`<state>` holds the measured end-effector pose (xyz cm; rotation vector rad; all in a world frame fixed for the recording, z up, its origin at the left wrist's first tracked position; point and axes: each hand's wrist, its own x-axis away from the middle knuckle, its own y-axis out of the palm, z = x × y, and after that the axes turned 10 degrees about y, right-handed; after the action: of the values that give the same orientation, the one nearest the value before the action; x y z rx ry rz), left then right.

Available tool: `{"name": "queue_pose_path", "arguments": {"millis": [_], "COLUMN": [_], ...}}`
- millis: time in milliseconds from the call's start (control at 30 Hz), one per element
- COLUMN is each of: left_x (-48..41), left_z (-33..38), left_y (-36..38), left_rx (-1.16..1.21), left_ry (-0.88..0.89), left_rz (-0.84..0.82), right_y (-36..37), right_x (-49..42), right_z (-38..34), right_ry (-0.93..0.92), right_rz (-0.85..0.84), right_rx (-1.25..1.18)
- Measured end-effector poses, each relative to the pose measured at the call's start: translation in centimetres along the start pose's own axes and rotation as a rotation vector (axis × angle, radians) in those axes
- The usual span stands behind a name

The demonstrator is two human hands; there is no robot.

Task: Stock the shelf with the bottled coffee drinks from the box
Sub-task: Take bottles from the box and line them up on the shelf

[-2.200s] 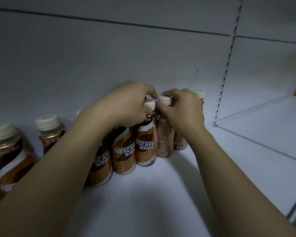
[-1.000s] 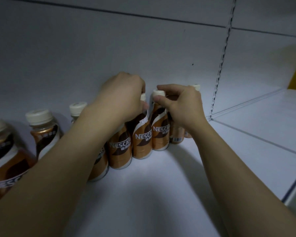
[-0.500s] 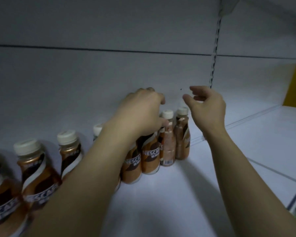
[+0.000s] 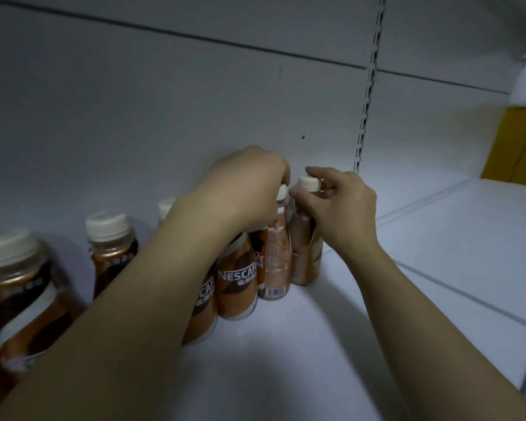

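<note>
A row of brown Nescafe coffee bottles with cream caps stands along the back of the white shelf (image 4: 286, 354). My left hand (image 4: 243, 186) covers the tops of the middle bottles and grips the cap of one coffee bottle (image 4: 272, 262). My right hand (image 4: 340, 208) pinches the neck and cap of the end bottle (image 4: 302, 253) at the right of the row, which stands on the shelf. A labelled bottle (image 4: 237, 287) shows its front below my left wrist. The box is out of sight.
More bottles stand at the left (image 4: 110, 247), the nearest one (image 4: 22, 293) large at the frame edge. A slotted upright (image 4: 368, 86) divides the back panel. The adjoining shelf (image 4: 468, 238) stretches right, with a yellow object (image 4: 520, 147) at its far end.
My right hand, lifted open above the bottles half a second ago, has come down and closed on the end bottle's cap. My left hand stays on the middle bottles' tops.
</note>
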<state>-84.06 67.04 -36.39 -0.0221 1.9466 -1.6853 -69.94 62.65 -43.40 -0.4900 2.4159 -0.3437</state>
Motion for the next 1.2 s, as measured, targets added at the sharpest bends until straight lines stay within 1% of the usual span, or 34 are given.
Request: {"name": "queue_pose_path", "arguments": {"millis": [67, 200, 300, 333, 400, 433, 500, 567, 633, 767, 867, 1033, 1100, 1200], "left_x": [0.0, -0.3, -0.7, -0.8, -1.0, -1.0, -1.1, -1.0, -0.6, 0.1, 0.1, -0.1, -0.3, -0.6], "left_z": [0.3, 0.4, 0.6, 0.6, 0.7, 0.7, 0.6, 0.4, 0.5, 0.6, 0.7, 1.1, 1.3, 1.1], "left_y": [0.3, 0.4, 0.9, 1.0, 1.2, 1.2, 1.3, 1.2, 0.6, -0.4, -0.3, 0.4, 0.7, 1.3], "left_rx": [-0.036, 0.029, 0.020, 0.011, -0.023, -0.041, -0.031, 0.059, 0.139, 0.137, 0.122, 0.125, 0.094, 0.055], "left_ry": [0.007, -0.002, -0.039, -0.058, -0.095, -0.099, -0.049, 0.028, 0.052, 0.053, 0.032, -0.047, -0.058, -0.075], "left_rz": [0.029, 0.075, 0.102, 0.114, 0.134, 0.135, 0.110, 0.020, -0.069, -0.136, -0.087, -0.004, 0.038, 0.099], "right_y": [-0.5, -1.3, -1.5, -1.6, -1.5, -1.4, -1.0, -0.8, -0.9, -0.7, -0.3, 0.1, -0.2, -1.1], "right_x": [0.0, -0.1, 0.0, 0.1, 0.3, 0.3, 0.3, 0.2, 0.1, 0.1, 0.3, 0.5, 0.3, 0.1], "right_z": [0.3, 1.4, 1.9, 1.9, 1.8, 1.7, 1.5, 1.2, 1.3, 1.8, 2.0, 1.9, 2.1, 2.6], "right_ry": [0.033, 0.130, 0.132, 0.131, 0.112, 0.098, 0.084, 0.102, 0.124, 0.139, 0.146, 0.184, 0.173, 0.174], "right_rz": [-0.033, -0.138, -0.204, -0.218, -0.203, -0.169, -0.097, -0.074, -0.080, -0.166, -0.226, -0.281, -0.306, -0.338], "right_rx": [-0.096, -0.333, -0.406, -0.395, -0.293, -0.230, -0.164, -0.182, -0.223, -0.348, -0.457, -0.597, -0.552, -0.327]}}
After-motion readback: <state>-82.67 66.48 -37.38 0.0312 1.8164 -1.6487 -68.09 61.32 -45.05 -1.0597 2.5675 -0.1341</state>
